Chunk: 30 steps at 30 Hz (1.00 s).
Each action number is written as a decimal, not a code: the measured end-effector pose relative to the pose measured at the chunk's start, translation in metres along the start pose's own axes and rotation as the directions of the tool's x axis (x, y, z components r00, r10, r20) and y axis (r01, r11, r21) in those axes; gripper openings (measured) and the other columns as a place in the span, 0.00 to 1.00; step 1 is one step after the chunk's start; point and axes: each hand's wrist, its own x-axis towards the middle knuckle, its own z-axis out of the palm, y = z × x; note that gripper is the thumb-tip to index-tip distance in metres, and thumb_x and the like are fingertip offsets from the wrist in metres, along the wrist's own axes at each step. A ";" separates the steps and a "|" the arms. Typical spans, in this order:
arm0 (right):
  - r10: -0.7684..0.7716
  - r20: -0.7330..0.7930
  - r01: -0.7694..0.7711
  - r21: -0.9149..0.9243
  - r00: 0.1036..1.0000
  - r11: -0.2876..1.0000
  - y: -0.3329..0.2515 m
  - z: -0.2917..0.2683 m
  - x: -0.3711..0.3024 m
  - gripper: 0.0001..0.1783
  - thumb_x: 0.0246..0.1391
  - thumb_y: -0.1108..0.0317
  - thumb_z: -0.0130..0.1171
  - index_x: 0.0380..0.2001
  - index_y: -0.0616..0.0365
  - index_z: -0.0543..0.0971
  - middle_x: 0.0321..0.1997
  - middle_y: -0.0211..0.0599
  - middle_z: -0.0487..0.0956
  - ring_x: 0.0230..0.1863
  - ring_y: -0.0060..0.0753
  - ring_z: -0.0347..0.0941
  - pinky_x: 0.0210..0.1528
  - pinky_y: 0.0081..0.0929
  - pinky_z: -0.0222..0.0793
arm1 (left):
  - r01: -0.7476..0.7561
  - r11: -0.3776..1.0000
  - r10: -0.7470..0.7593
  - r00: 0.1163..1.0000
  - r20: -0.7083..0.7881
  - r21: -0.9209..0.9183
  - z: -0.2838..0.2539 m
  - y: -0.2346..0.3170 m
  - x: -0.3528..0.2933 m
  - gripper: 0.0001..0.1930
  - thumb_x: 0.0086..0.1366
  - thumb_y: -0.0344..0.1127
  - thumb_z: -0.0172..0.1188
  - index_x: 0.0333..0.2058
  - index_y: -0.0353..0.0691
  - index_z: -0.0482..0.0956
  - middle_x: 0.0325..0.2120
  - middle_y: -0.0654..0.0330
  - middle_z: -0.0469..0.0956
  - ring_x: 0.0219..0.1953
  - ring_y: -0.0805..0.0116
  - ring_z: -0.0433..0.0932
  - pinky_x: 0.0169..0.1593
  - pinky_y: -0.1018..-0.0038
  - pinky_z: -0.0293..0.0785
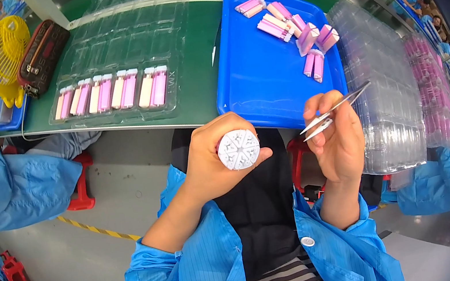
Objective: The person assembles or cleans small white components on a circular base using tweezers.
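Observation:
My left hand (pixel 213 157) is closed round a bundle of wedge-shaped sticks (pixel 239 150). Its round white end faces up, split into several wedges with small dark marks, and a little pink shows at the side. To the right, my right hand (pixel 341 140) grips metal tweezers (pixel 342 104) between thumb and fingers, apart from the bundle. The tweezers slant from lower left to upper right. Beyond the hands lies a blue tray (pixel 262 77), where several pink and cream bundles (pixel 276 27) are heaped at the far right. Fingers hide part of the tweezers.
Several pink and cream bundles (pixel 121 90) stand in the near row of a clear blister tray (pixel 123 45) on the green table (pixel 195 95). Stacked clear trays (pixel 383 88) rise at right. A yellow fan (pixel 3 57) and dark pouch (pixel 42 57) sit far left. Co-workers in blue are nearby.

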 end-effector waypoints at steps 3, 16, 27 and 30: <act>-0.014 0.225 0.037 -0.095 0.974 0.995 -0.005 0.011 -0.003 0.14 0.57 0.72 0.60 0.41 0.69 0.69 0.41 0.54 0.74 0.33 0.34 0.80 0.31 0.25 0.80 | 0.121 0.989 -0.113 0.989 0.095 -0.084 -0.007 0.004 -0.004 0.15 0.45 0.26 0.75 0.29 0.37 0.77 0.26 0.61 0.78 0.28 0.70 0.77 0.33 0.76 0.72; -0.067 0.420 0.274 -0.455 0.905 0.847 0.006 0.039 0.001 0.12 0.44 0.77 0.70 0.33 0.68 0.79 0.33 0.47 0.81 0.33 0.32 0.79 0.35 0.22 0.73 | 0.264 0.939 -0.176 0.919 0.352 -0.220 -0.013 0.001 -0.012 0.15 0.45 0.26 0.75 0.30 0.38 0.77 0.25 0.62 0.79 0.28 0.72 0.78 0.33 0.77 0.73; -0.028 0.442 0.266 -0.487 0.896 0.832 0.006 0.038 0.001 0.10 0.44 0.79 0.68 0.31 0.67 0.80 0.31 0.46 0.81 0.31 0.31 0.79 0.32 0.21 0.72 | 0.233 0.951 -0.161 0.933 0.321 -0.202 -0.018 0.006 -0.012 0.14 0.45 0.25 0.73 0.29 0.38 0.77 0.25 0.62 0.79 0.28 0.72 0.78 0.33 0.77 0.73; -0.059 0.478 0.330 -0.505 0.876 0.798 0.008 0.036 0.002 0.10 0.43 0.80 0.68 0.31 0.67 0.80 0.32 0.47 0.81 0.32 0.32 0.79 0.33 0.21 0.73 | 0.239 0.950 -0.164 0.930 0.329 -0.202 -0.018 0.004 -0.011 0.14 0.45 0.25 0.73 0.29 0.38 0.77 0.25 0.61 0.79 0.28 0.72 0.78 0.33 0.77 0.72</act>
